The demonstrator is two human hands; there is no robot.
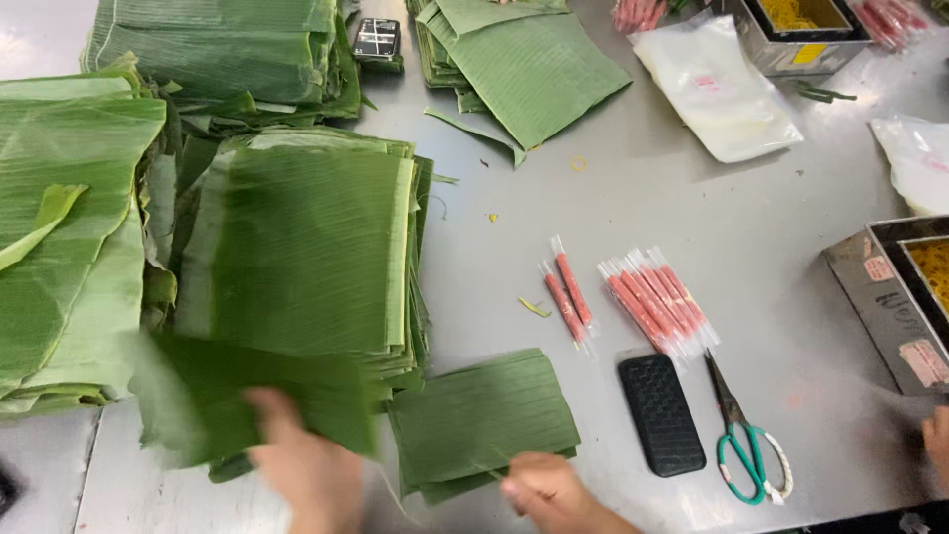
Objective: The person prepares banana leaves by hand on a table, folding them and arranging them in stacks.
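Observation:
My left hand grips a blurred green banana leaf piece at the front of the tall leaf stack. My right hand rests with closed fingers on the near edge of a small pile of cut leaf squares, pinching a thin leaf strip. Both hands sit at the bottom edge of the head view.
More leaf stacks lie at left and top. Wrapped red sausage sticks, a black phone, green-handled scissors, plastic bags and metal trays sit on the steel table. Another person's hand shows at right.

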